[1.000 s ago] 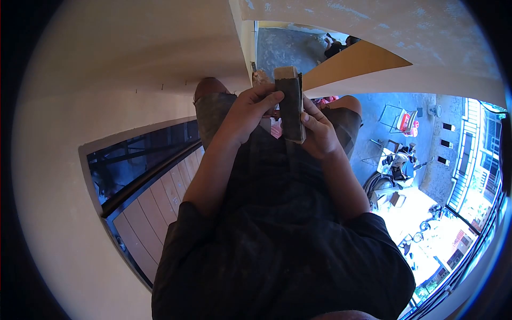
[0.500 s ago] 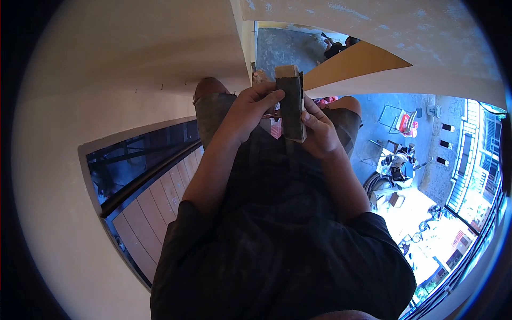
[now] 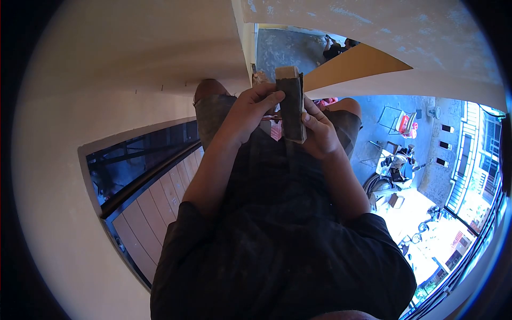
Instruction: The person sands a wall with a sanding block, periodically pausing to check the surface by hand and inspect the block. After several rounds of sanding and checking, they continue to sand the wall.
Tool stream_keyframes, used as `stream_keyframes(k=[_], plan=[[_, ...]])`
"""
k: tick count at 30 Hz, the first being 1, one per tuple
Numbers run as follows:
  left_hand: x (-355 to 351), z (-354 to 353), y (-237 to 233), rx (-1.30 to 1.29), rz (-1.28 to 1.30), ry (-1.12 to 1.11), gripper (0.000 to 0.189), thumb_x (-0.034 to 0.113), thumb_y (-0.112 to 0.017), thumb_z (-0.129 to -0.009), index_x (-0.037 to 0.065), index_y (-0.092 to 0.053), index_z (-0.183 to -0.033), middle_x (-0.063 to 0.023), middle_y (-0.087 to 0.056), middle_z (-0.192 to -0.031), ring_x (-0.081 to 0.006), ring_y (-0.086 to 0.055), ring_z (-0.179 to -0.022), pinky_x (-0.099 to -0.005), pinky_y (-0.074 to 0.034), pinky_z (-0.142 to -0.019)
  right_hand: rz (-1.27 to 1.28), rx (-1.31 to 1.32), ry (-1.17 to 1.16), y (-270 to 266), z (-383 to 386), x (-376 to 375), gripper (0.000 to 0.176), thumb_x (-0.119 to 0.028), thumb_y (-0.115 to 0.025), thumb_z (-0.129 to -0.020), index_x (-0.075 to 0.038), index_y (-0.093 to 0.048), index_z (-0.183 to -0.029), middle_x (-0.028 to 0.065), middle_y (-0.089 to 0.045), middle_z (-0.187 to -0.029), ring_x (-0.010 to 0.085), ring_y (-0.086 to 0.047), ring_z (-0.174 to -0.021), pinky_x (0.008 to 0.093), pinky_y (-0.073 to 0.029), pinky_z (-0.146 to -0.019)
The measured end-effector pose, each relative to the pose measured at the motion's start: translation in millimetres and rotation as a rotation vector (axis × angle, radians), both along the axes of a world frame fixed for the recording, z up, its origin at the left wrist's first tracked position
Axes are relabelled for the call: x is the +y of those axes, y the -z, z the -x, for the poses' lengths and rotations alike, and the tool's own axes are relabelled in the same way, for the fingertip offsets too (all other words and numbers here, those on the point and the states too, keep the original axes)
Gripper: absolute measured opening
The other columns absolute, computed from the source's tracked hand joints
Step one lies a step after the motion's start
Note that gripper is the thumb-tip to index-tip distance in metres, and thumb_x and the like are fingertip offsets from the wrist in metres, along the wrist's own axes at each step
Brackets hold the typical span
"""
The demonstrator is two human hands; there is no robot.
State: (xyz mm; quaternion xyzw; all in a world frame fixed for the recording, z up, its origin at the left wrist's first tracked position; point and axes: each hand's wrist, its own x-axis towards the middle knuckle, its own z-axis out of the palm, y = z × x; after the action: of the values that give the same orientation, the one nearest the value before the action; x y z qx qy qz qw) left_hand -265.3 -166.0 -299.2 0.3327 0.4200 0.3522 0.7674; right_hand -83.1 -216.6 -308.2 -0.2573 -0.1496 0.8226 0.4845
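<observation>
A wooden block wrapped in dark sandpaper, a sanding block (image 3: 290,109), is held upright in front of my lap. Bare pale wood shows at its top and bottom ends. My left hand (image 3: 255,109) grips the upper left edge, its thumb lying on the dark face and its fingers bent behind. On the lower right side, my right hand (image 3: 320,133) pinches the block, with the thumb along the edge and the fingers partly hidden behind it. A loose edge of the sandpaper stands up along the upper right side.
Plastered walls (image 3: 133,64) close in on the left and above. A wooden slatted door (image 3: 149,213) lies lower left. Far below on the right are a red-and-white chair (image 3: 406,125) and a cluttered table (image 3: 397,165). Another person (image 3: 335,50) is at the back.
Both hands keep nearly the same grip on the sanding block, which has barely shifted. The person at the back has moved their arm slightly.
</observation>
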Motion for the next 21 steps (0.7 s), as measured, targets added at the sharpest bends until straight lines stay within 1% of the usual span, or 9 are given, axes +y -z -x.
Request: stream_keyframes(k=[7,11,13,17,19,21], plan=[[-1.0,2.4,5.8,0.033,0.003,0.010,0.031,0.025,-0.064,-0.089,0.005,-0.063,-0.112,-0.0032,-0.066,-0.095,-0.0112,-0.063,-0.087,-0.0270,-0.052,-0.078,-0.009,0.022,-0.008,-1.2,1.5,-0.5,0.056,-0.014,-0.054,-0.092,-0.006,-0.031,-0.143,0.0134,-0.050,-0.128,0.0250,-0.053,-0.116,0.0420,-0.044,-0.097],[-0.5,2.5,-0.4,0.068,-0.004,0.042,0.030,0.025,-0.065,-0.089,0.005,-0.063,-0.112,-0.0025,-0.066,-0.094,-0.0106,-0.063,-0.086,-0.0261,-0.052,-0.077,0.005,0.008,-0.009,1.3,-0.5,-1.9,0.056,-0.013,-0.053,-0.092,-0.006,-0.031,-0.143,0.0132,-0.050,-0.130,0.0251,-0.052,-0.118,0.0418,-0.044,-0.098],[-1.6,-1.2,-6.1,0.058,0.007,-0.023,0.024,0.017,-0.060,-0.092,0.001,-0.063,-0.110,0.0070,-0.050,-0.069,-0.0008,-0.042,-0.061,-0.0183,-0.036,-0.057,0.010,0.021,-0.008,1.0,0.7,-1.8,0.056,-0.013,-0.053,-0.092,-0.006,-0.031,-0.143,0.0132,-0.049,-0.131,0.0250,-0.051,-0.118,0.0416,-0.044,-0.098],[-2.2,-0.3,-2.6,0.073,0.009,-0.031,0.024,0.017,-0.060,-0.092,0.001,-0.063,-0.110,0.0066,-0.051,-0.070,-0.0010,-0.043,-0.061,-0.0186,-0.037,-0.057,-0.002,0.013,-0.003,-1.7,2.5,-1.4,0.056,-0.013,-0.053,-0.092,-0.005,-0.030,-0.143,0.0132,-0.049,-0.131,0.0250,-0.052,-0.118,0.0415,-0.044,-0.098],[-1.9,4.9,3.5,0.075,-0.016,0.030,0.031,0.025,-0.065,-0.088,0.005,-0.064,-0.112,-0.0011,-0.065,-0.090,-0.0077,-0.060,-0.080,-0.0245,-0.050,-0.075,-0.006,0.027,-0.005,-1.7,3.0,-2.0,0.055,-0.013,-0.053,-0.093,-0.006,-0.031,-0.143,0.0130,-0.050,-0.130,0.0248,-0.052,-0.118,0.0414,-0.044,-0.097],[-2.9,5.8,4.8,0.065,-0.009,0.031,0.031,0.025,-0.065,-0.088,0.005,-0.063,-0.113,-0.0012,-0.065,-0.091,-0.0077,-0.060,-0.080,-0.0246,-0.051,-0.075,-0.003,0.023,-0.011,-2.0,2.7,-2.8,0.055,-0.013,-0.053,-0.093,-0.006,-0.031,-0.143,0.0128,-0.050,-0.130,0.0246,-0.052,-0.117,0.0411,-0.044,-0.097]])
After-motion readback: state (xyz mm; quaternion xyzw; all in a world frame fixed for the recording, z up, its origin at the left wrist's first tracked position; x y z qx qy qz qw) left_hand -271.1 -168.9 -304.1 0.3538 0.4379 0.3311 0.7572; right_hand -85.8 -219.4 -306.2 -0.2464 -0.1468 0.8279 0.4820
